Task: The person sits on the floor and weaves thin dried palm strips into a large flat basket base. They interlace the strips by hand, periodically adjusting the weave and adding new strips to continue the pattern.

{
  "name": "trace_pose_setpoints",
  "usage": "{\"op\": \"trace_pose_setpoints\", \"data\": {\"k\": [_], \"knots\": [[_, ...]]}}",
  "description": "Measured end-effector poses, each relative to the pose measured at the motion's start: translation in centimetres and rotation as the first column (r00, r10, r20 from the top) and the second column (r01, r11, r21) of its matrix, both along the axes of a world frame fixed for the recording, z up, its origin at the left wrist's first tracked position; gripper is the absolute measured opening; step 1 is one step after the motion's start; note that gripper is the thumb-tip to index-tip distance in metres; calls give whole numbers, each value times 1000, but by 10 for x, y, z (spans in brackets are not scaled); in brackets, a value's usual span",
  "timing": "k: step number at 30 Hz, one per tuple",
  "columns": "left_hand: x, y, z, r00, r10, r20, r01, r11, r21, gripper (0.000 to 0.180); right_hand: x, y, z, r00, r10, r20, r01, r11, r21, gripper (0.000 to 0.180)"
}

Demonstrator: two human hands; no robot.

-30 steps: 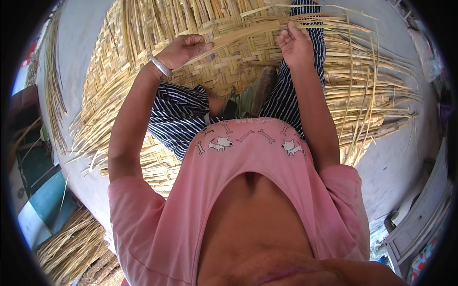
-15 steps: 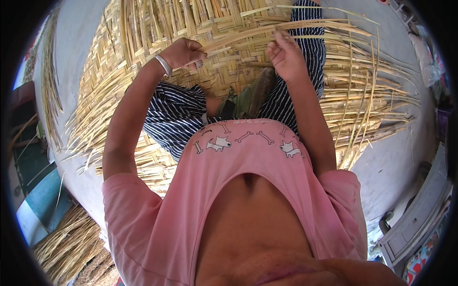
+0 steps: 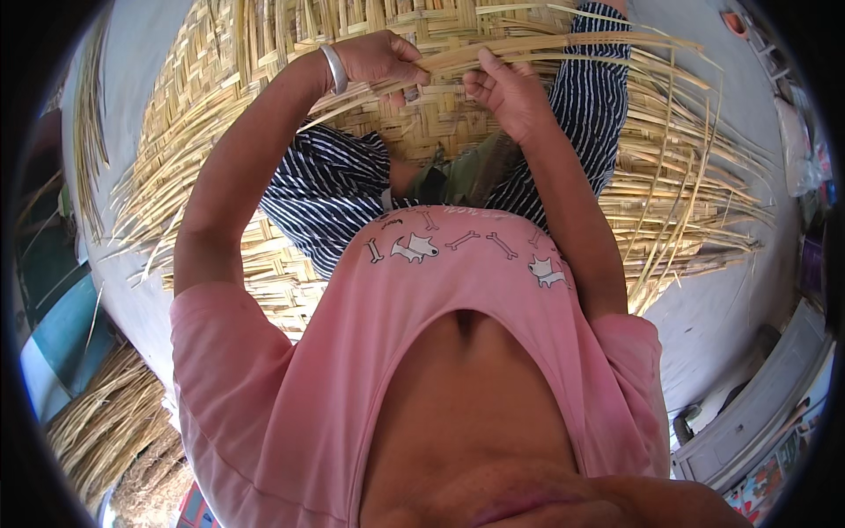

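Note:
My left hand [image 3: 380, 62], with a silver bangle on its wrist, is closed around the end of a few pale, flat straw-like strips [image 3: 546, 42]. From it the strips stretch to the right, across my striped trouser leg. My right hand [image 3: 510, 92] sits close by with its fingers curled in and its thumb raised against the lower edge of these strips. Beneath both hands lies a large mat [image 3: 431, 123] woven from the same yellowish strips, with long unwoven ends fanning out. I sit on the mat with my legs folded.
Loose strip ends [image 3: 695, 176] fan out at the right, some crossing upright over others. A thin bundle of stalks [image 3: 91, 132] lies on the grey floor at the left. A larger straw pile [image 3: 110, 422] is at the lower left, and a grey furniture piece [image 3: 748, 414] at the lower right.
Both hands have shifted; the left moved right and away from me, the right slightly left. They are closer together. My right fingers are more curled than before.

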State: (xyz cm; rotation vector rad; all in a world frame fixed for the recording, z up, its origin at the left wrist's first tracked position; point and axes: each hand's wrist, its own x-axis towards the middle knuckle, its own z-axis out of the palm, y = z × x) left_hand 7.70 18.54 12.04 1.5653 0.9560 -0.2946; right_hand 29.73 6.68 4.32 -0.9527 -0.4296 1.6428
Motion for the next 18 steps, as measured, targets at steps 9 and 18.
{"op": "trace_pose_setpoints", "data": {"k": [9, 18], "knots": [[-31, 44, -12, 967, -166, -193, 211, 947, 243, 23, 12, 27, -26, 988, -146, -55, 148, 989, 26, 14], [-43, 59, -41, 940, -157, -304, 314, 749, 584, 24, -3, 49, -37, 969, -244, -39, 239, 965, -110, 16]]}}
